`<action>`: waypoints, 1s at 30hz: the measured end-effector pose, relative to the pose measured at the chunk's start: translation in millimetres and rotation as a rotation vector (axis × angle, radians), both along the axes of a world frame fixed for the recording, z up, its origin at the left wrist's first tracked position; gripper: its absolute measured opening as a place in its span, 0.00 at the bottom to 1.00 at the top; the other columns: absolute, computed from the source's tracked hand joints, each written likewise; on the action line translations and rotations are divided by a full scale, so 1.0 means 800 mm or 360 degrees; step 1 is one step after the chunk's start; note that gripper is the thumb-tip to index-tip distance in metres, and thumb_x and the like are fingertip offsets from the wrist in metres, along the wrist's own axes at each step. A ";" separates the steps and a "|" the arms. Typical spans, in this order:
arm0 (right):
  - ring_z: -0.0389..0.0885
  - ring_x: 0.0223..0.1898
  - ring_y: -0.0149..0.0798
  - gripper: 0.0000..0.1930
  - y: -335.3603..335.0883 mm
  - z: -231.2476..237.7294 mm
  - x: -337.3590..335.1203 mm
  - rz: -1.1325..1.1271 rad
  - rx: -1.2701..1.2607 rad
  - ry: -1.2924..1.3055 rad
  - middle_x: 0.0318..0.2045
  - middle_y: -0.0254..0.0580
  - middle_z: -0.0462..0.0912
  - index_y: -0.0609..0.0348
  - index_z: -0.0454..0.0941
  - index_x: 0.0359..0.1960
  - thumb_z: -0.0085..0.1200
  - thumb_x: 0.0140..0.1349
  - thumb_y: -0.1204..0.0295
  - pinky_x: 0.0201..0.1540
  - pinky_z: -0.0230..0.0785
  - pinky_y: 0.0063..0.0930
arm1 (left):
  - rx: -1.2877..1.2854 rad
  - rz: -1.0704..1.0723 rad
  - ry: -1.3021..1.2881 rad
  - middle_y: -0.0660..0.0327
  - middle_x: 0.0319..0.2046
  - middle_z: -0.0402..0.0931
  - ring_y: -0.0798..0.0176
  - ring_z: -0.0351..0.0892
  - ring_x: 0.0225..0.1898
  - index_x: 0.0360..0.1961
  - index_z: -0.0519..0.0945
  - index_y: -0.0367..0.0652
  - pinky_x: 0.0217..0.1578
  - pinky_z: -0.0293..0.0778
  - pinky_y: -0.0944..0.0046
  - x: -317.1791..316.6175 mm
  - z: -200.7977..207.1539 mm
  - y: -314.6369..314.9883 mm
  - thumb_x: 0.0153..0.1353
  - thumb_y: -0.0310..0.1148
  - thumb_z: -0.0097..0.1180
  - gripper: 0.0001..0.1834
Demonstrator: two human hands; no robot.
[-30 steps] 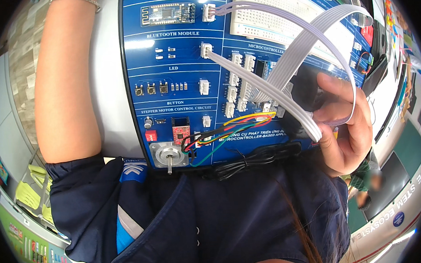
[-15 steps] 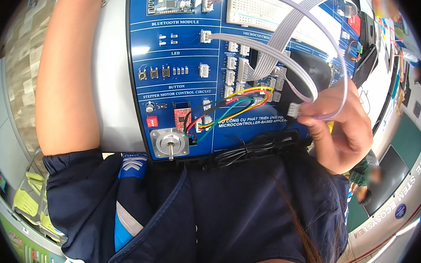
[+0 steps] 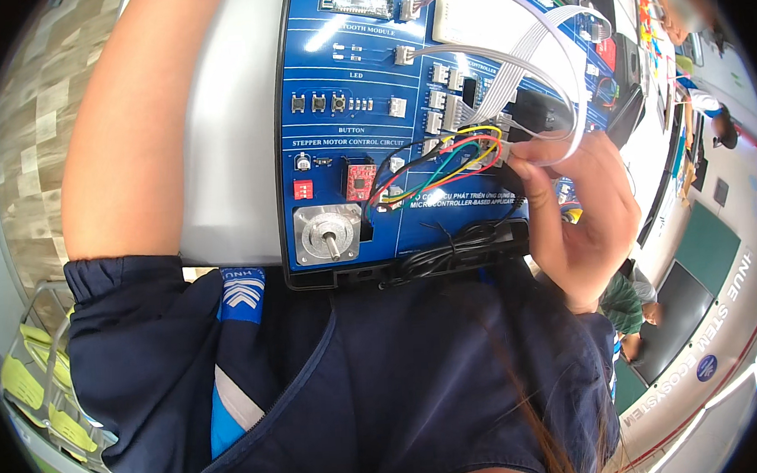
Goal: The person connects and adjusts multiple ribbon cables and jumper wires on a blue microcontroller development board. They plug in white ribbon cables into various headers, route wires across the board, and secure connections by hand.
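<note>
A blue electronics training board (image 3: pixel 361 90) lies in a silver case (image 3: pixel 226 159) against my dark jacket. My right hand (image 3: pixel 581 224) is at the board's right edge, its fingertips pinched on the end of a grey ribbon cable (image 3: pixel 549 53) that loops up over a white breadboard (image 3: pixel 478 18). The pinched end sits beside a bundle of coloured jumper wires (image 3: pixel 444 167) and white sockets. My left forearm (image 3: pixel 130 148) runs up along the case's left side; the hand itself is out of the picture.
A stepper motor (image 3: pixel 326 234) sits at the board's near edge, with a black cable bundle (image 3: pixel 449 254) to its right. A wire rack with yellow items (image 3: pixel 32 388) stands at lower left. Other people (image 3: pixel 634 303) are far off on the right.
My right hand has carried the ribbon cable's end down and left, from off the board's right side to the sockets by the coloured wires. The board now sits higher in view.
</note>
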State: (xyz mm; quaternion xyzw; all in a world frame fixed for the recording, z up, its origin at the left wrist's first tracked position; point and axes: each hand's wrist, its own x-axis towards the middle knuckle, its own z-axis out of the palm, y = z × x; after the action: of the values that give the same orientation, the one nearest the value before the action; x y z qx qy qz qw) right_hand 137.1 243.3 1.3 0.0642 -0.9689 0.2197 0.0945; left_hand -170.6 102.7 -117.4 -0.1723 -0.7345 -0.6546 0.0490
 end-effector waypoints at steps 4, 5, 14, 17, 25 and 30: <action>0.80 0.31 0.42 0.10 -0.005 -0.010 -0.001 0.0011 0.0111 0.0077 0.32 0.41 0.86 0.60 0.85 0.36 0.68 0.52 0.83 0.36 0.68 0.33 | 0.0034 -0.0040 -0.0114 0.52 0.33 0.85 0.64 0.83 0.28 0.44 0.81 0.32 0.29 0.79 0.65 0.007 0.005 0.006 0.65 0.39 0.60 0.18; 0.80 0.31 0.41 0.10 -0.006 -0.010 -0.001 0.0034 0.0092 0.0059 0.32 0.41 0.86 0.60 0.85 0.36 0.68 0.51 0.83 0.36 0.67 0.33 | 0.0032 -0.0039 -0.0122 0.52 0.33 0.85 0.63 0.83 0.27 0.43 0.81 0.32 0.28 0.79 0.64 0.008 0.006 0.005 0.65 0.39 0.60 0.18; 0.77 0.30 0.40 0.10 -0.015 -0.026 -0.006 0.0127 0.0092 0.0063 0.32 0.38 0.86 0.58 0.86 0.36 0.69 0.51 0.80 0.35 0.62 0.32 | 0.0014 -0.0055 0.0040 0.52 0.32 0.85 0.62 0.84 0.29 0.42 0.80 0.32 0.31 0.80 0.64 -0.004 -0.004 0.007 0.64 0.39 0.60 0.17; 0.77 0.31 0.41 0.09 -0.017 -0.026 -0.009 0.0121 0.0116 0.0052 0.33 0.38 0.85 0.58 0.86 0.36 0.69 0.52 0.79 0.35 0.61 0.33 | 0.0059 -0.0047 -0.0017 0.52 0.32 0.85 0.62 0.84 0.30 0.42 0.80 0.32 0.33 0.80 0.64 -0.002 -0.004 0.008 0.64 0.38 0.61 0.17; 0.76 0.32 0.44 0.10 -0.019 -0.029 -0.010 0.0112 0.0089 0.0048 0.34 0.41 0.85 0.59 0.85 0.36 0.69 0.51 0.80 0.36 0.62 0.35 | 0.0050 -0.0063 -0.0090 0.53 0.33 0.85 0.62 0.84 0.31 0.42 0.79 0.32 0.34 0.80 0.63 0.004 0.002 0.007 0.63 0.37 0.62 0.16; 0.77 0.32 0.46 0.11 -0.026 -0.027 -0.009 0.0103 0.0120 0.0037 0.35 0.43 0.85 0.60 0.84 0.37 0.68 0.52 0.82 0.36 0.63 0.35 | 0.0069 -0.0071 -0.0053 0.52 0.33 0.85 0.60 0.85 0.32 0.42 0.80 0.32 0.36 0.80 0.62 0.003 0.000 0.008 0.63 0.37 0.62 0.16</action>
State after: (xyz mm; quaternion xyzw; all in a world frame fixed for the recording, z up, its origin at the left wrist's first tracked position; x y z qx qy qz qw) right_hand 129.8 222.7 -20.0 0.1016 -0.9727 0.1854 0.0960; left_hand -168.3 109.5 -117.5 -0.1766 -0.7169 -0.6740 0.0257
